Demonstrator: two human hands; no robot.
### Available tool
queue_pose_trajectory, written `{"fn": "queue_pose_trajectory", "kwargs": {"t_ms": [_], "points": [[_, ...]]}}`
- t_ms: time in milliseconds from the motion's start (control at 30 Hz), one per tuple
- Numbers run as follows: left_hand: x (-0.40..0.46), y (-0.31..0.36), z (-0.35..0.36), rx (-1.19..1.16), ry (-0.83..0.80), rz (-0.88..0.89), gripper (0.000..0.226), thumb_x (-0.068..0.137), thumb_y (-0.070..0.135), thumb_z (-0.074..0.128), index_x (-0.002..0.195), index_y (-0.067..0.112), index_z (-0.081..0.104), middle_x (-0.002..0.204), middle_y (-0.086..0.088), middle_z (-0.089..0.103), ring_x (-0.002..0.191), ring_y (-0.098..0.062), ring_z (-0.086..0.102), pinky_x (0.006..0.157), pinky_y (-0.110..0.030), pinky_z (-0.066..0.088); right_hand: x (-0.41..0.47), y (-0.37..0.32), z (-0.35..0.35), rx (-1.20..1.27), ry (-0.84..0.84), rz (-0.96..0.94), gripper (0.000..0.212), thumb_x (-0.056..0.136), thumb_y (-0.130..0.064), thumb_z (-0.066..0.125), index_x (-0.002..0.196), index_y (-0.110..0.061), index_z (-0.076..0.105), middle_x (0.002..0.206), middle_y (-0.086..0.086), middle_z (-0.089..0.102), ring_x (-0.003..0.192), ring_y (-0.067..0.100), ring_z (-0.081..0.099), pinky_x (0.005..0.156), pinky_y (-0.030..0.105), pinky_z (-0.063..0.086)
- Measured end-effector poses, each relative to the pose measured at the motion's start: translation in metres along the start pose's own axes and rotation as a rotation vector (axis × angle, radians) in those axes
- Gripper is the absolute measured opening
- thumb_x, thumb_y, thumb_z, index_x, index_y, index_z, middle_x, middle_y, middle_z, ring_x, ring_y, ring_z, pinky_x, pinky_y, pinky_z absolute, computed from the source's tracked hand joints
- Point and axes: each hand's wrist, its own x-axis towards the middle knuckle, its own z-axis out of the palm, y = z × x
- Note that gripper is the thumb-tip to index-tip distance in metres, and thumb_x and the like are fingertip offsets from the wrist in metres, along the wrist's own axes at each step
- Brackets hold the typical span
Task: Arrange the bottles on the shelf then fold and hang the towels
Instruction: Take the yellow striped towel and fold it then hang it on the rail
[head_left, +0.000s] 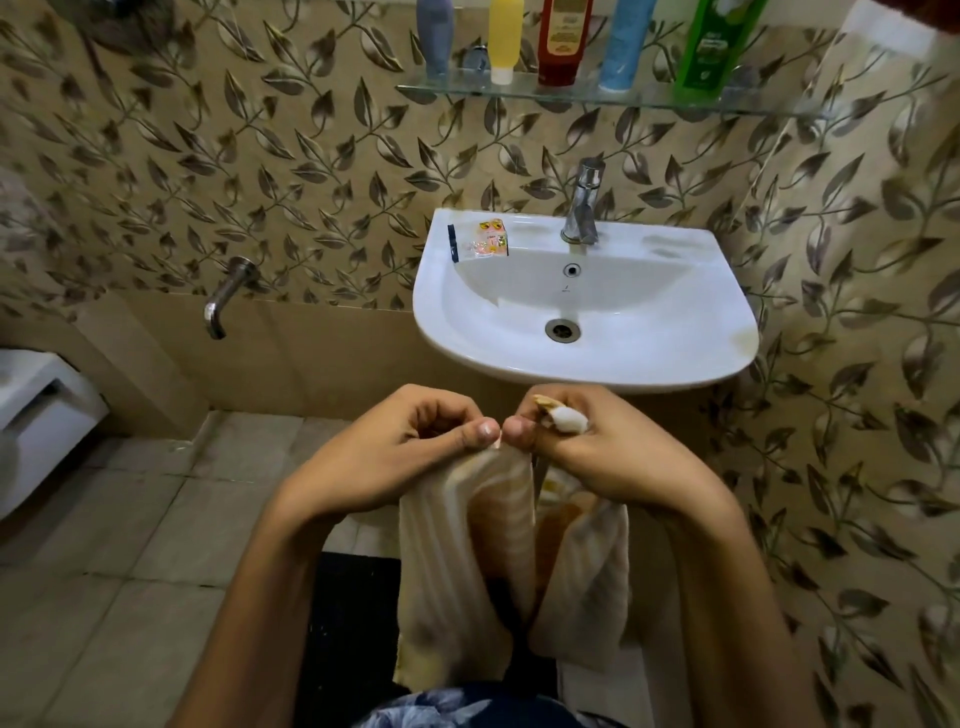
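A cream, faintly striped towel hangs in two folds below my hands, in front of the sink. My left hand pinches its top edge between thumb and fingers. Right beside it, my right hand grips the other corners, a white tuft sticking out of the fist. The thumbs almost touch. On the glass shelf above the sink stand several bottles in a row: grey-blue, yellow, red, light blue and green. A white towel shows at the top right corner.
A white wall sink with a chrome tap is straight ahead; small sachets lie on its left rim. A chrome spout juts from the wall at left. A white fixture sits at the far left. Tiled floor below.
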Motion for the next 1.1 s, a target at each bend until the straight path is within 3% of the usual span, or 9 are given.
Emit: {"fn": "queue_pose_trajectory", "kwargs": {"t_ms": [100, 200, 400, 600, 700, 767, 900, 1000, 1100], "points": [[-0.003, -0.005, -0.002, 0.025, -0.057, -0.11, 0.055, 0.078, 0.058, 0.057, 0.078, 0.003, 0.065, 0.069, -0.02, 0.052, 0.068, -0.021, 0.046, 0.064, -0.037, 0.034, -0.002, 0.006, -0.006, -0.032, 0.086, 0.029, 0.022, 0.086, -0.031, 0.063, 0.076, -0.012, 0.064, 0.063, -0.005, 0.057, 0.06, 0.0, 0.048, 0.062, 0.023, 0.036], [-0.009, -0.006, -0.009, 0.014, -0.054, -0.159, 0.071, 0.076, 0.06, 0.057, 0.08, -0.011, 0.059, 0.07, -0.015, 0.049, 0.069, -0.023, 0.043, 0.064, -0.037, 0.03, -0.005, 0.017, -0.02, -0.022, 0.228, 0.081, 0.02, 0.088, -0.026, 0.061, 0.077, -0.01, 0.064, 0.073, 0.003, 0.063, 0.07, 0.009, 0.054, 0.067, 0.028, 0.038], [-0.016, -0.004, -0.013, 0.029, -0.025, -0.161, 0.047, 0.076, 0.053, 0.059, 0.079, 0.008, 0.07, 0.072, -0.011, 0.06, 0.071, -0.017, 0.053, 0.067, -0.031, 0.037, -0.012, 0.041, -0.033, 0.043, 0.487, 0.258, 0.019, 0.086, -0.024, 0.065, 0.068, -0.021, 0.062, 0.074, -0.002, 0.064, 0.075, 0.014, 0.057, 0.064, 0.028, 0.04], [-0.013, 0.004, -0.004, 0.036, -0.077, -0.138, 0.029, 0.087, 0.036, 0.061, 0.084, 0.01, 0.073, 0.083, -0.011, 0.072, 0.076, -0.013, 0.064, 0.07, -0.027, 0.047, -0.009, 0.017, -0.008, 0.006, 0.069, 0.093, 0.02, 0.083, -0.028, 0.069, 0.101, -0.038, 0.066, 0.093, -0.026, 0.062, 0.087, -0.016, 0.054, 0.072, 0.003, 0.04], [-0.013, 0.006, 0.001, 0.063, -0.117, -0.135, 0.028, 0.085, 0.034, 0.06, 0.086, 0.01, 0.073, 0.083, -0.008, 0.072, 0.076, -0.01, 0.064, 0.07, -0.024, 0.047, -0.005, 0.008, 0.015, -0.024, -0.156, 0.033, 0.011, 0.085, -0.035, 0.065, 0.087, -0.025, 0.069, 0.082, -0.008, 0.068, 0.076, -0.005, 0.057, 0.071, 0.019, 0.043], [-0.015, 0.004, 0.0, 0.047, -0.103, -0.14, 0.031, 0.085, 0.038, 0.061, 0.087, 0.01, 0.074, 0.086, -0.014, 0.072, 0.078, -0.012, 0.063, 0.072, -0.028, 0.047, -0.004, 0.01, 0.018, -0.002, -0.156, 0.044, 0.024, 0.086, -0.037, 0.064, 0.08, -0.014, 0.07, 0.073, 0.002, 0.065, 0.067, 0.001, 0.053, 0.065, 0.023, 0.039], [-0.017, -0.001, -0.002, 0.03, -0.075, -0.184, 0.045, 0.078, 0.049, 0.062, 0.083, 0.005, 0.072, 0.078, -0.024, 0.063, 0.073, -0.018, 0.054, 0.069, -0.034, 0.039, -0.005, 0.018, 0.006, 0.078, -0.054, 0.084, 0.02, 0.083, -0.033, 0.068, 0.065, -0.025, 0.067, 0.056, -0.019, 0.06, 0.058, -0.008, 0.051, 0.062, 0.018, 0.037], [-0.019, -0.002, -0.003, 0.027, -0.062, -0.197, 0.046, 0.077, 0.052, 0.06, 0.08, 0.008, 0.073, 0.072, -0.012, 0.061, 0.071, -0.015, 0.053, 0.07, -0.033, 0.038, -0.006, 0.025, -0.002, 0.069, 0.051, 0.137, 0.02, 0.083, -0.033, 0.068, 0.064, -0.027, 0.067, 0.06, -0.016, 0.065, 0.065, -0.002, 0.057, 0.07, 0.025, 0.044], [-0.02, -0.004, -0.004, 0.026, -0.035, -0.201, 0.053, 0.071, 0.059, 0.058, 0.081, 0.01, 0.073, 0.079, -0.024, 0.062, 0.072, -0.02, 0.053, 0.07, -0.034, 0.037, -0.008, 0.029, -0.008, 0.058, 0.17, 0.217, 0.019, 0.085, -0.03, 0.067, 0.066, -0.024, 0.067, 0.073, -0.007, 0.068, 0.074, 0.006, 0.06, 0.072, 0.027, 0.044]]}}
